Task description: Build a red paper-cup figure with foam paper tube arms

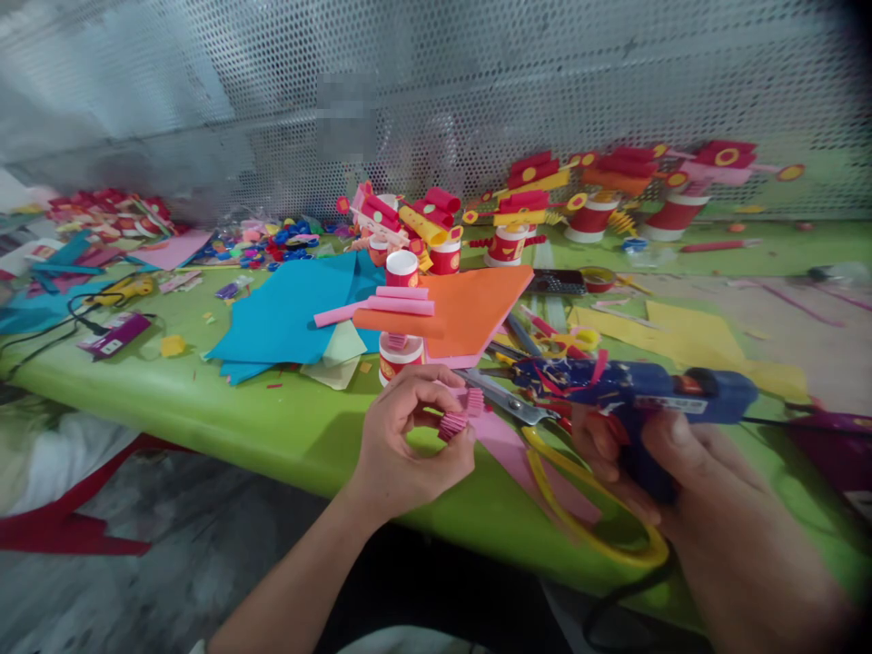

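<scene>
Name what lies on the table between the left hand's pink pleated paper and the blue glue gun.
Head view: yellow-handled scissors lie between pleated paper and glue gun.

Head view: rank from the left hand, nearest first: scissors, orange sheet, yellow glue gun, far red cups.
1. Scissors, just right of the left hand.
2. Orange sheet, just beyond it.
3. Yellow glue gun, far left.
4. Red cups, back right, roughly level with the gun; hard to call.
</scene>
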A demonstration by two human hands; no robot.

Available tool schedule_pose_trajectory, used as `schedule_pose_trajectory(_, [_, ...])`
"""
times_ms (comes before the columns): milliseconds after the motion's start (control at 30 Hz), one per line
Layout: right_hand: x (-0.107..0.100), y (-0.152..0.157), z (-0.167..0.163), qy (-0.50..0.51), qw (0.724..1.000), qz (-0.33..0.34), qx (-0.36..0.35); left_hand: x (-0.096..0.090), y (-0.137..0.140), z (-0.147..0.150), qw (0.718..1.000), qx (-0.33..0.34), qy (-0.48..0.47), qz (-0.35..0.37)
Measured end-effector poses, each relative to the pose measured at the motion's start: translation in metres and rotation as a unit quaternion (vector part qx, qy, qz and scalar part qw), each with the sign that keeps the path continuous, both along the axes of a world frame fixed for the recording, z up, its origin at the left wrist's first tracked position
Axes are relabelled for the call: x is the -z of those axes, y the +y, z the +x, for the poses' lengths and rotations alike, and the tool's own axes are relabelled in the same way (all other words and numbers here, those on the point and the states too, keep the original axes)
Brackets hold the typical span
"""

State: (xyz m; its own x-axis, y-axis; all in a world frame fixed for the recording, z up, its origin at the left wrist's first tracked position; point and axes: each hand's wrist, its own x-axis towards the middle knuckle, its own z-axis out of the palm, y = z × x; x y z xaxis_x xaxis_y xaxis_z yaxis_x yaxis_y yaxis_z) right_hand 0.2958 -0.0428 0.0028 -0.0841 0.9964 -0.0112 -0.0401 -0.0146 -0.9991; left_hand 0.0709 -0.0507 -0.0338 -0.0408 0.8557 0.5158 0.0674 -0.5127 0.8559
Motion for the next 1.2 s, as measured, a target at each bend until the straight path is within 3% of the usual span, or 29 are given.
schedule_pose_trajectory(333, [-0.002, -0.004, 0.0, -0.002, 1.0, 0.002, -0.002, -0.003, 0.002, 0.003, 0.998, 0.024, -0.056, -0.024])
schedule_pose_trajectory(700, [-0.002, -0.001, -0.001, 0.005, 1.0, 0.007, 0.002, -0.002, -0.001, 0.012, 0.997, -0.012, -0.069, -0.013])
schedule_pose_trajectory(900, [-0.006, -0.006, -0.005, 0.001, 1.0, 0.02, 0.017, 0.006, 0.0, 0.013, 1.0, -0.004, -0.031, 0.0])
schedule_pose_trajectory(1100, [0.002, 0.001, 0.003, 0.005, 1.0, 0.015, -0.007, 0.017, 0.002, 0.01, 0.992, 0.002, 0.053, 0.114])
schedule_pose_trajectory(1200, [0.009, 0.008, 0.007, 0.032, 0.999, 0.008, -0.024, 0.012, 0.0, 0.008, 0.983, 0.005, 0.136, 0.123])
